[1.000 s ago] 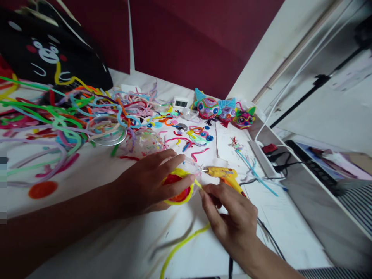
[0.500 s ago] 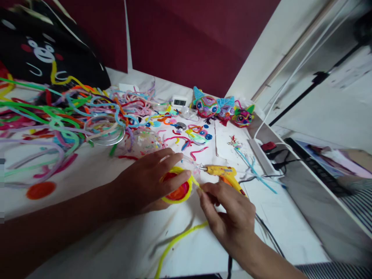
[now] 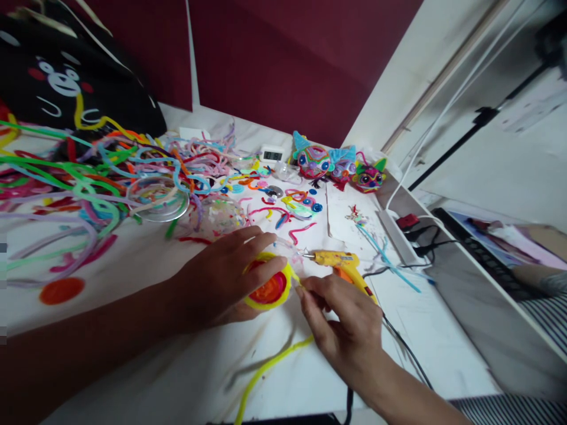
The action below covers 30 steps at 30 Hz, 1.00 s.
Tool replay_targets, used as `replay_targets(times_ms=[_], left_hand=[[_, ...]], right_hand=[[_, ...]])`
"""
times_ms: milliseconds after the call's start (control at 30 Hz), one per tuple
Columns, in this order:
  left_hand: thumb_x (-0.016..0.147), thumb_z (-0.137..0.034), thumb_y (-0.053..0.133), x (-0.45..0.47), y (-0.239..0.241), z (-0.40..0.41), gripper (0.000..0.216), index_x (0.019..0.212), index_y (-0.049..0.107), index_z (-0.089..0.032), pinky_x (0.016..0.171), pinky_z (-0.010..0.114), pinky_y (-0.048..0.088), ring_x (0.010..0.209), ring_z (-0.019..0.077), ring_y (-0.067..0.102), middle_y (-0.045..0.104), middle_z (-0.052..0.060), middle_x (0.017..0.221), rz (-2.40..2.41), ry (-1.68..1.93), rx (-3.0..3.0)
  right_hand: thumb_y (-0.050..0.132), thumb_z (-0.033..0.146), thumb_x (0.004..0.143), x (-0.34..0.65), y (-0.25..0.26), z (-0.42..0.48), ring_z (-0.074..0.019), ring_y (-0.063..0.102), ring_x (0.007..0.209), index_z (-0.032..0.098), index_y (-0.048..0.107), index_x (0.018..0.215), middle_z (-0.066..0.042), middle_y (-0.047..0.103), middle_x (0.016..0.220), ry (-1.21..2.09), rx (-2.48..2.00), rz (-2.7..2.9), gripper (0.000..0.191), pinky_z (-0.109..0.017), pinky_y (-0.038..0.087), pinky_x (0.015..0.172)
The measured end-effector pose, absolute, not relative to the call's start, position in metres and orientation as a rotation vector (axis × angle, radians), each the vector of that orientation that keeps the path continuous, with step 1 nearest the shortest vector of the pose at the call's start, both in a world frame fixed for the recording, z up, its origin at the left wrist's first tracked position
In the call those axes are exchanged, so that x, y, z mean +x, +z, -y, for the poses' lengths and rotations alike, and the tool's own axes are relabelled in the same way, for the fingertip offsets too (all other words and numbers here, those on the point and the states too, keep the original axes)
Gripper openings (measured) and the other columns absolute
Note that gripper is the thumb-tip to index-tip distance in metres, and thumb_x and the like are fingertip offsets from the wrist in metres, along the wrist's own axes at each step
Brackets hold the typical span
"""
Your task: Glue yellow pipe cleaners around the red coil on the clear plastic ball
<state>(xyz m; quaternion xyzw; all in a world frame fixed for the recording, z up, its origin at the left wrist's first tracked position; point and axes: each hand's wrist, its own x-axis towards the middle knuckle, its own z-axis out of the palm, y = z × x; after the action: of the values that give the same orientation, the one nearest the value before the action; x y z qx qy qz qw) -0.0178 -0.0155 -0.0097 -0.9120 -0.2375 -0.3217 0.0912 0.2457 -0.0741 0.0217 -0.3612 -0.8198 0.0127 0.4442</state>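
A round piece (image 3: 269, 289) with a red and orange middle and a yellow fuzzy rim sits under my left hand (image 3: 234, 274). The fingers of that hand curve over its upper left side and hold it. My right hand (image 3: 339, 316) pinches a yellow pipe cleaner (image 3: 270, 365) between thumb and forefinger. One end of the pipe cleaner runs to the right of the round piece's rim. Its long tail passes beneath the right hand and hangs toward the table's front edge. Just beyond the right hand lies a yellow hot glue gun (image 3: 337, 260), its nozzle pointing left.
A heap of coloured pipe cleaners (image 3: 88, 177) covers the left, by a black bag (image 3: 75, 77). An orange disc (image 3: 62, 290) lies at the left. Decorated heads (image 3: 312, 162) stand at the back near a small digital clock (image 3: 271, 154). A power strip (image 3: 401, 236) is at right.
The right hand has shifted slightly left, nearer the round piece, keeping its pinch on the yellow pipe cleaner. The left hand keeps its hold. The whole view has moved a little.
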Motion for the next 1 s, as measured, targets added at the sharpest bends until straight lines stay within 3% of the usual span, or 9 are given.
replay_targets(times_ms=[433,633,800,1000], left_hand=[[0.090,-0.026,0.093,-0.014,-0.026,0.016,0.085,0.162,0.047,-0.025,0.136,0.060,0.051,0.156,0.0415,0.059,0.058,0.021,0.168,0.833,-1.033,-2.811],[0.080,-0.030,0.097,-0.008,-0.028,0.018,0.091,0.159,0.050,-0.030,0.128,0.065,0.056,0.149,0.0448,0.064,0.064,0.017,0.161,0.957,-1.122,-2.787],[0.074,-0.032,0.098,-0.005,-0.026,0.020,0.099,0.158,0.047,-0.029,0.129,0.064,0.055,0.145,0.0437,0.065,0.064,0.017,0.156,1.029,-1.132,-2.858],[0.070,-0.032,0.097,-0.002,-0.026,0.023,0.095,0.155,0.054,-0.029,0.125,0.058,0.059,0.140,0.0406,0.066,0.066,0.012,0.153,1.153,-1.169,-2.878]], right_hand=[[0.064,0.004,0.110,0.248,0.016,0.074,-0.0185,0.067,0.065,0.013,0.076,0.113,-0.004,0.072,0.077,-0.009,-0.879,2.052,0.015,-0.031,0.056,0.065],[0.064,0.005,0.110,0.247,0.017,0.073,-0.0187,0.068,0.064,0.011,0.078,0.110,-0.005,0.075,0.076,0.036,-0.895,2.044,0.015,-0.030,0.058,0.063],[0.068,0.005,0.108,0.248,0.018,0.072,-0.0143,0.064,0.059,0.012,0.079,0.108,-0.006,0.079,0.081,0.182,-0.938,1.980,0.013,-0.023,0.046,0.046],[0.069,0.006,0.107,0.247,0.016,0.071,-0.0152,0.064,0.060,0.013,0.079,0.104,-0.004,0.076,0.078,0.187,-0.946,1.985,0.012,-0.024,0.048,0.049]])
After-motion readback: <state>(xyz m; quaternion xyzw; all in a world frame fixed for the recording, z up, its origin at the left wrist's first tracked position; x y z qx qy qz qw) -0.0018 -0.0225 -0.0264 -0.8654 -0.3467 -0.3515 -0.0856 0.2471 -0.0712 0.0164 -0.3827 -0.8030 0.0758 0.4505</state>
